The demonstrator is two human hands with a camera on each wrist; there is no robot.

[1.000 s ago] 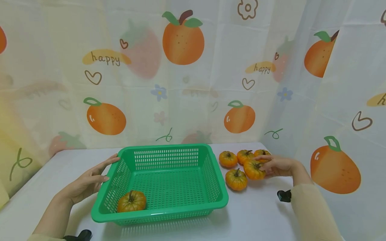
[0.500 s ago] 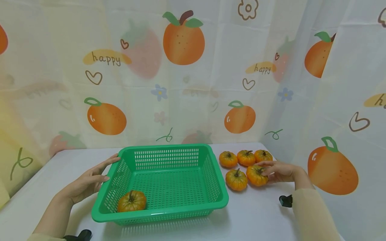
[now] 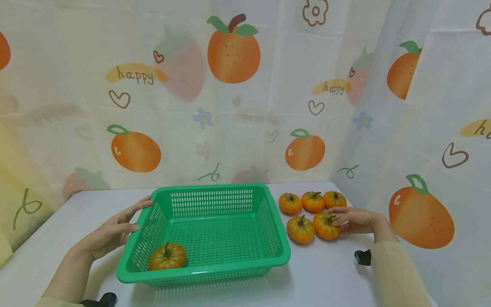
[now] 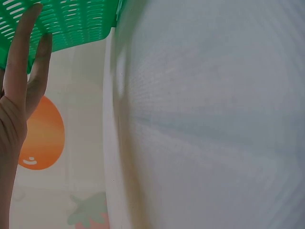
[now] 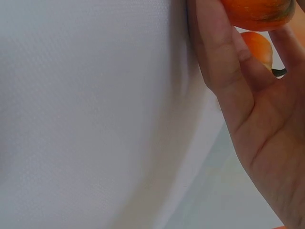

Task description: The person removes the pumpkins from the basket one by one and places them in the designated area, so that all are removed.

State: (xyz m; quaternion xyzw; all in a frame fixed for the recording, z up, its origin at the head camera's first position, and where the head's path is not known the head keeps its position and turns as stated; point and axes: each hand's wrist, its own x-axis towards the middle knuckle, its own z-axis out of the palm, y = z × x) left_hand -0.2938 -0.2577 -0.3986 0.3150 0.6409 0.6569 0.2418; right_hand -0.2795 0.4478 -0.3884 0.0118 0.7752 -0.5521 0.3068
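My right hand (image 3: 356,219) holds a small orange pumpkin (image 3: 327,226) at the front right of a group, thumb and fingers around its side. In the right wrist view, that pumpkin (image 5: 259,13) sits between the fingers, with another pumpkin (image 5: 258,47) visible behind. A green plastic basket (image 3: 230,267) stands at the middle of the table; one greenish-orange pumpkin (image 3: 167,256) lies in its near left corner. On the basket's left rim rests my left hand (image 3: 109,232). Its fingers look fairly straight against the basket's side (image 4: 71,24) in the left wrist view.
Beside the held pumpkin lies another pumpkin (image 3: 301,229), close to the basket's right wall. Three more form a back row, including a left one (image 3: 290,203). The white table (image 3: 318,273) ends at a fruit-printed curtain (image 3: 245,128).
My right hand has brought its pumpkin slightly toward me and to the right, down beside the front pumpkin. The left hand and the basket have stayed put.
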